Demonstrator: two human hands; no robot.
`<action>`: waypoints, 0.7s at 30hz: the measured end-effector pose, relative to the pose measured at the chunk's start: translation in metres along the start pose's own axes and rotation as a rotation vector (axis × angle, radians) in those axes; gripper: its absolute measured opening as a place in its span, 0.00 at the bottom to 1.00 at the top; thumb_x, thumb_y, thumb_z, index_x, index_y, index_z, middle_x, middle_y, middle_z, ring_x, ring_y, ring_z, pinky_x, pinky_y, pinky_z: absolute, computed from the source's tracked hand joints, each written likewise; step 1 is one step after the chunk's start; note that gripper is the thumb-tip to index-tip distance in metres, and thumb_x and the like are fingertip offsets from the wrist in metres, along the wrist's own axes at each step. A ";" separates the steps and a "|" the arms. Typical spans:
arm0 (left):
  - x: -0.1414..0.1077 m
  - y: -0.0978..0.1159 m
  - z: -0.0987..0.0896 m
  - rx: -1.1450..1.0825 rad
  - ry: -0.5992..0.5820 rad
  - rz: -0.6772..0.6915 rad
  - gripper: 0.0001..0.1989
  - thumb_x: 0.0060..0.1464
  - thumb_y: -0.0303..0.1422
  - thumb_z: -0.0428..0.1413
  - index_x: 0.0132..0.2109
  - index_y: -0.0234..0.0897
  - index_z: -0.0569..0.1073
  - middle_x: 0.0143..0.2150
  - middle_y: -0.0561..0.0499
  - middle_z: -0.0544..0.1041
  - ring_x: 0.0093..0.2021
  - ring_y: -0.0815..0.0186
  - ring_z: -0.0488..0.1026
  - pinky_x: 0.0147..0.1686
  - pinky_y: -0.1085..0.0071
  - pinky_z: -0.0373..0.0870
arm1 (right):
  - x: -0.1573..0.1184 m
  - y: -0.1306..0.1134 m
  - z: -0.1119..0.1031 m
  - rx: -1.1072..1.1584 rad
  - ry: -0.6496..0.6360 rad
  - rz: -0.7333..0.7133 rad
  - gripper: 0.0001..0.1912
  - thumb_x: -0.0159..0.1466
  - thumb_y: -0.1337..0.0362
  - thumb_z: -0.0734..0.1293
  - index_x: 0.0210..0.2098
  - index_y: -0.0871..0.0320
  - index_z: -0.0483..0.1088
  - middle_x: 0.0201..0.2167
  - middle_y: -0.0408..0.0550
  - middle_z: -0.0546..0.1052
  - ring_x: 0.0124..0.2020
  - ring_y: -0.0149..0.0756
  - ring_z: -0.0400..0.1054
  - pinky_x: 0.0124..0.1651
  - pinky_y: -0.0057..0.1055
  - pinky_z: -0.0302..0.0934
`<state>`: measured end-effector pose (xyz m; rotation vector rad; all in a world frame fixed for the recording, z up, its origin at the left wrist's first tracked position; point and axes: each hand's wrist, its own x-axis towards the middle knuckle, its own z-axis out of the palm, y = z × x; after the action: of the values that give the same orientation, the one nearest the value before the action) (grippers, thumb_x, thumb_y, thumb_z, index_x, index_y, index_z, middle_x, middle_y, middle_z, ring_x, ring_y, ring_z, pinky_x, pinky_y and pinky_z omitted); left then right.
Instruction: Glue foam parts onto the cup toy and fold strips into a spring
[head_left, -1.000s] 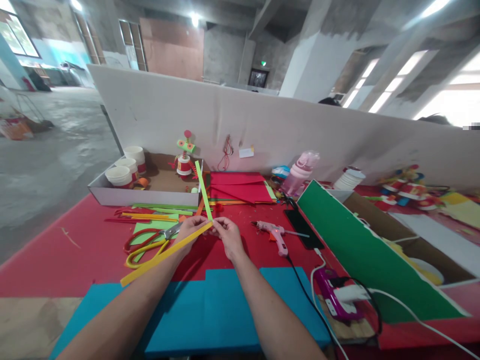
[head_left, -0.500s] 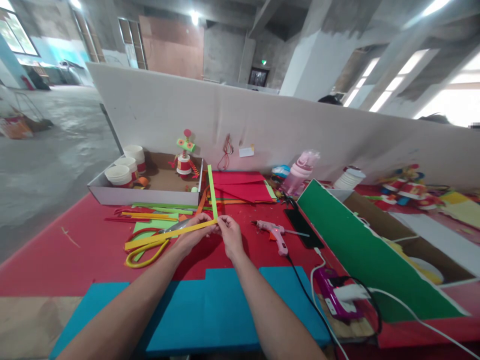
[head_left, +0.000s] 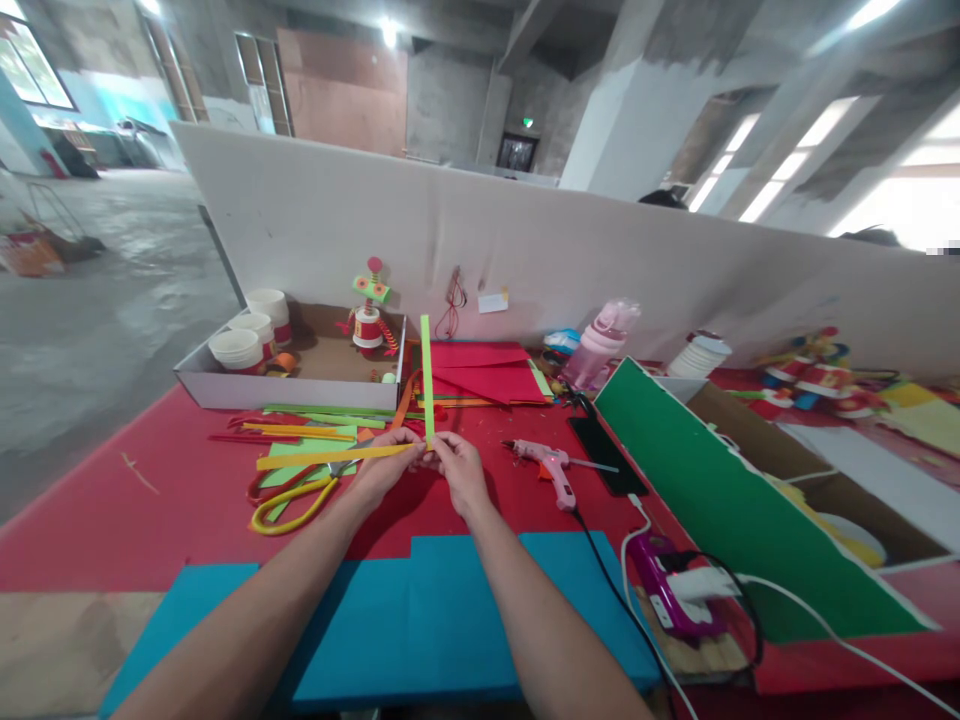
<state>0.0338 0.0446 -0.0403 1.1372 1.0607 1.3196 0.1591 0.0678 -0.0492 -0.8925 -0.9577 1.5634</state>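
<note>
Between my two hands a yellow paper strip [head_left: 322, 457] and a green paper strip [head_left: 428, 375] meet at their ends, at about a right angle. My left hand [head_left: 394, 462] is closed on the yellow strip, which points out to the left. My right hand [head_left: 456, 465] pinches the corner where the strips meet; the green one stands up away from me. Fingertips hide the joint itself. Below the yellow strip lie scissors [head_left: 296, 512] with yellow and red handles, on green paper [head_left: 289, 462]. A pink glue gun [head_left: 551, 468] rests right of my right hand.
A shallow box [head_left: 300, 390] holds paper cups [head_left: 238, 352] and a paper-cup robot figure [head_left: 367, 328]. Red paper sheets [head_left: 487, 372], a pink bottle [head_left: 600, 345] and a phone [head_left: 607, 458] lie behind. A green panel [head_left: 742, 520] and a purple power strip [head_left: 675, 590] with cables stand right.
The yellow strip's free end has risen slightly and swung to lie more level. The green strip has turned more upright, its tip moving a little right and up. Both hands keep their pinch.
</note>
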 end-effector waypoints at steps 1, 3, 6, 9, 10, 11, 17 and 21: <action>0.000 0.000 0.000 0.004 0.002 0.000 0.09 0.47 0.36 0.60 0.28 0.35 0.71 0.24 0.53 0.72 0.24 0.72 0.66 0.26 0.76 0.61 | 0.000 0.000 0.000 0.007 0.001 -0.002 0.13 0.49 0.56 0.72 0.27 0.58 0.72 0.18 0.39 0.72 0.21 0.29 0.66 0.30 0.28 0.66; -0.001 0.002 0.000 0.012 0.003 0.005 0.09 0.47 0.36 0.60 0.28 0.35 0.71 0.24 0.53 0.72 0.24 0.71 0.66 0.26 0.76 0.61 | -0.001 -0.001 0.001 0.017 0.004 -0.004 0.12 0.48 0.57 0.72 0.27 0.58 0.72 0.18 0.39 0.72 0.21 0.30 0.67 0.29 0.29 0.66; -0.002 0.003 0.000 0.021 0.007 0.014 0.09 0.47 0.36 0.60 0.28 0.35 0.71 0.24 0.53 0.72 0.24 0.71 0.66 0.25 0.76 0.61 | -0.003 -0.004 0.001 0.011 -0.006 0.021 0.12 0.48 0.57 0.72 0.27 0.59 0.73 0.19 0.40 0.73 0.21 0.30 0.67 0.29 0.30 0.67; -0.002 0.003 -0.001 0.021 0.013 0.013 0.10 0.47 0.37 0.60 0.28 0.35 0.71 0.24 0.51 0.72 0.24 0.70 0.67 0.25 0.75 0.62 | -0.004 -0.006 0.001 0.005 -0.011 0.041 0.12 0.48 0.57 0.73 0.26 0.59 0.73 0.18 0.40 0.73 0.22 0.30 0.68 0.30 0.30 0.68; -0.001 0.002 -0.001 0.018 0.014 0.010 0.10 0.47 0.37 0.60 0.28 0.35 0.72 0.24 0.51 0.73 0.24 0.70 0.67 0.25 0.75 0.62 | -0.004 -0.006 0.001 0.001 -0.018 0.044 0.13 0.48 0.56 0.73 0.26 0.59 0.73 0.18 0.41 0.73 0.22 0.30 0.68 0.31 0.30 0.68; -0.001 0.001 -0.001 0.015 0.015 0.006 0.10 0.47 0.37 0.60 0.29 0.35 0.72 0.24 0.51 0.73 0.24 0.70 0.67 0.25 0.75 0.62 | -0.004 -0.006 0.000 -0.003 -0.029 0.047 0.14 0.47 0.56 0.73 0.27 0.59 0.74 0.18 0.41 0.73 0.22 0.30 0.68 0.31 0.30 0.69; 0.002 -0.001 -0.003 -0.003 0.049 -0.012 0.09 0.45 0.36 0.61 0.28 0.36 0.72 0.23 0.52 0.73 0.24 0.70 0.67 0.26 0.75 0.63 | -0.003 -0.004 -0.001 0.010 -0.061 0.057 0.17 0.47 0.53 0.74 0.28 0.61 0.74 0.18 0.42 0.74 0.20 0.30 0.68 0.32 0.33 0.70; 0.002 -0.001 -0.003 -0.003 0.060 -0.026 0.09 0.45 0.37 0.62 0.28 0.35 0.73 0.24 0.52 0.74 0.24 0.71 0.67 0.26 0.75 0.63 | -0.002 -0.004 -0.001 0.031 -0.071 0.063 0.18 0.46 0.54 0.76 0.29 0.61 0.74 0.20 0.42 0.75 0.21 0.31 0.70 0.34 0.34 0.71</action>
<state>0.0311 0.0465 -0.0420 1.0837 1.1128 1.3413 0.1622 0.0661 -0.0454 -0.8579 -0.9601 1.6691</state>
